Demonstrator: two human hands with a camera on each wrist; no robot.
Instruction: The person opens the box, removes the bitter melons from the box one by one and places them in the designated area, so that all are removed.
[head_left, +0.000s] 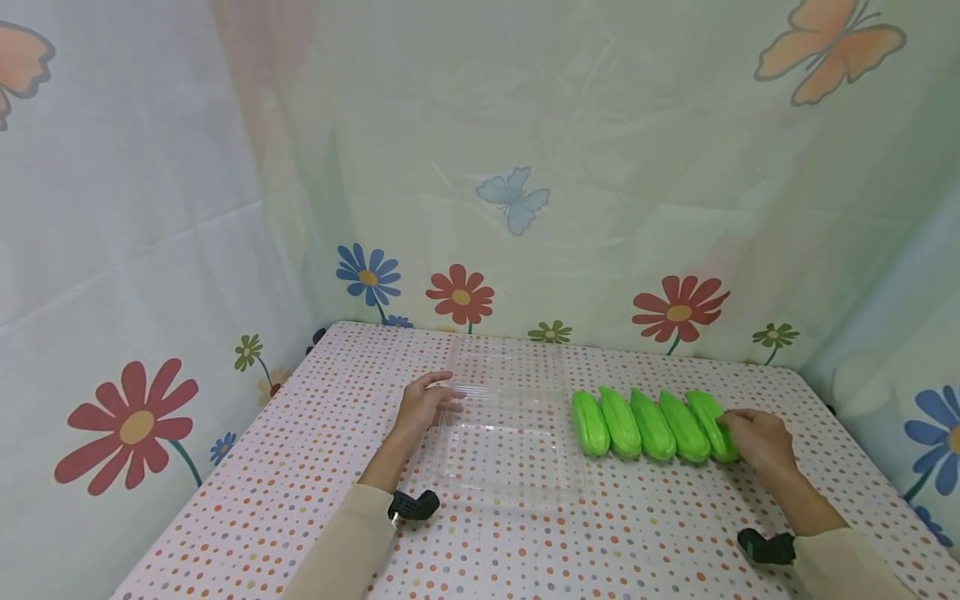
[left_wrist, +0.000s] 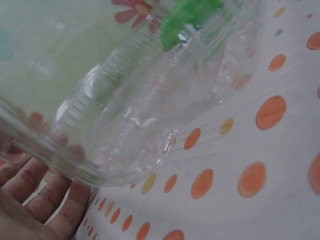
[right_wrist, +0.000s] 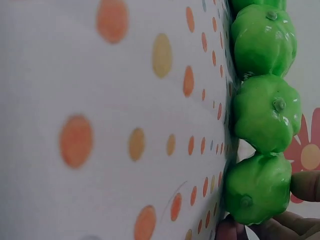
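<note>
An open clear plastic clamshell box [head_left: 498, 454] lies on the table, its lid [head_left: 506, 360] folded back away from me. My left hand [head_left: 426, 404] is at the box's left side by the hinge, fingers loosely extended; in the left wrist view its fingers [left_wrist: 50, 200] are right at the clear wall. Right of the box, several shiny green ribbed vegetables [head_left: 652, 425] lie side by side in a row. With thumb and fingers, my right hand [head_left: 767, 446] grips the rightmost green vegetable [right_wrist: 257, 190], which sits against its neighbour [right_wrist: 267, 112].
A dotted cloth covers the table [head_left: 480, 554]. Behind it and at both sides hang curtains [head_left: 600, 208] printed with flowers and butterflies. Black wrist mounts [head_left: 414, 505] sit at both cuffs.
</note>
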